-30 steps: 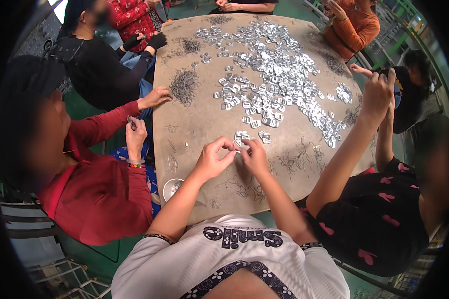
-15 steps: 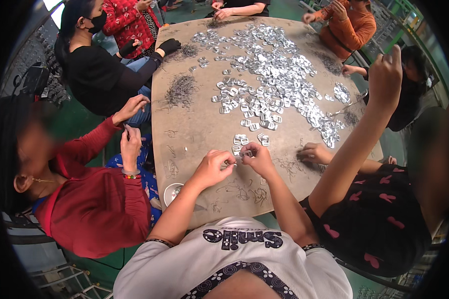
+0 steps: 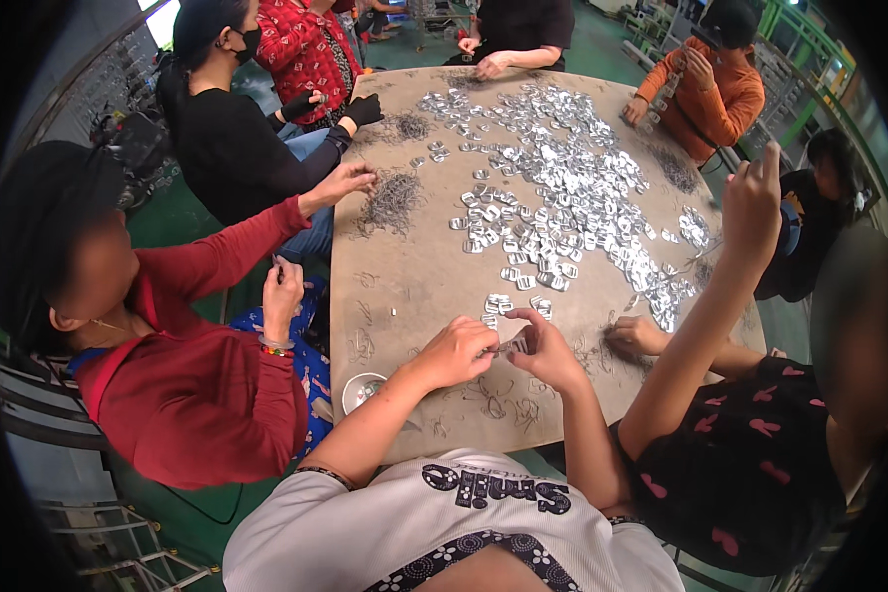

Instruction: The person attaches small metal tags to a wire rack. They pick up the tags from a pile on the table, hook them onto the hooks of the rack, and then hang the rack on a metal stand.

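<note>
Over the near part of the table, my left hand (image 3: 458, 353) is closed in a pinch; what sits between its fingertips is too small to make out. Close beside it, the fingers of my right hand (image 3: 551, 355) curl around a small silver metal buckle (image 3: 518, 345), partly hidden by them. The two hands' fingertips nearly meet at this piece. Just beyond them lies a small group of similar silver buckles (image 3: 498, 304). Thin dark wire pieces (image 3: 483, 397) are scattered on the tabletop beneath my wrists.
A large heap of silver buckles (image 3: 572, 168) covers the middle of the brown table (image 3: 405, 286). A white bowl (image 3: 362, 393) stands by my left forearm. At left, a red-sleeved person reaches to a wire pile (image 3: 393, 202). At right, another person's raised forearm (image 3: 701, 286) rises close by.
The view has shifted, so the table sits lower and further right. My right index finger has lifted away from the thumb. The red-sleeved person's hand has reached over the wire pile.
</note>
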`<state>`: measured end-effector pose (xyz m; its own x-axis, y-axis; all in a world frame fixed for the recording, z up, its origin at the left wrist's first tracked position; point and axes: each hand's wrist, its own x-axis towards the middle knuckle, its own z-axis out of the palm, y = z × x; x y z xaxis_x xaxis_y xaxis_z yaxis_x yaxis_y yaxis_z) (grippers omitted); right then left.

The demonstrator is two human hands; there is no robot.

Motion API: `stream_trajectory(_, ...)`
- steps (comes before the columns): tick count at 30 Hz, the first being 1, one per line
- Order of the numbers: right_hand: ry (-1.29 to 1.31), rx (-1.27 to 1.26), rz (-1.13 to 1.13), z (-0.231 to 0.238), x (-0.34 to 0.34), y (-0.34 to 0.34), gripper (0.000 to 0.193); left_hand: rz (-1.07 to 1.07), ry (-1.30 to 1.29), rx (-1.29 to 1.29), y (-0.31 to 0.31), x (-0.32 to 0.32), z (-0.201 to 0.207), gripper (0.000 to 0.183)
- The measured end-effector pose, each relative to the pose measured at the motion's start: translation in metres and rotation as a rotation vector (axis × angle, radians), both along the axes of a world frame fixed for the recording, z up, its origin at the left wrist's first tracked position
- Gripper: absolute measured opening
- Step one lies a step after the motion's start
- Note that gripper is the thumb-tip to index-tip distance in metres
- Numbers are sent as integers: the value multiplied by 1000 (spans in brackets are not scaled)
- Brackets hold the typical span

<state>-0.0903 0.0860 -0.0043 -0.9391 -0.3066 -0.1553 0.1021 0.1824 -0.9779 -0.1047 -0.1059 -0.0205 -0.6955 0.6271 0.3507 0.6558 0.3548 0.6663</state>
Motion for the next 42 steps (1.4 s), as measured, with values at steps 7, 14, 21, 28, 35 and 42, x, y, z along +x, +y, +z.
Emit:
stream_trajectory(7,62,24,-155,0,7,-5,52,41,53,36,6,0,-1,14)
stream_trajectory(14,242,127,-254,1,13,-5,49,51,2,39,13,0,-9,12)
stream_trajectory(21,267,79,-340,8,21,0,44,-45,-177,77,19,-9,-8,15)
stream_trajectory(28,405,165,-496,15,28,24,37,215,-340,63,32,-73,-58,23)
stream_trajectory(35,441,205,-653,9,37,32,33,229,-155,-433,83,-90,-81,46)
stream_trajectory(42,466,253,-680,11,45,31,31,73,-91,-608,99,-59,-78,39)
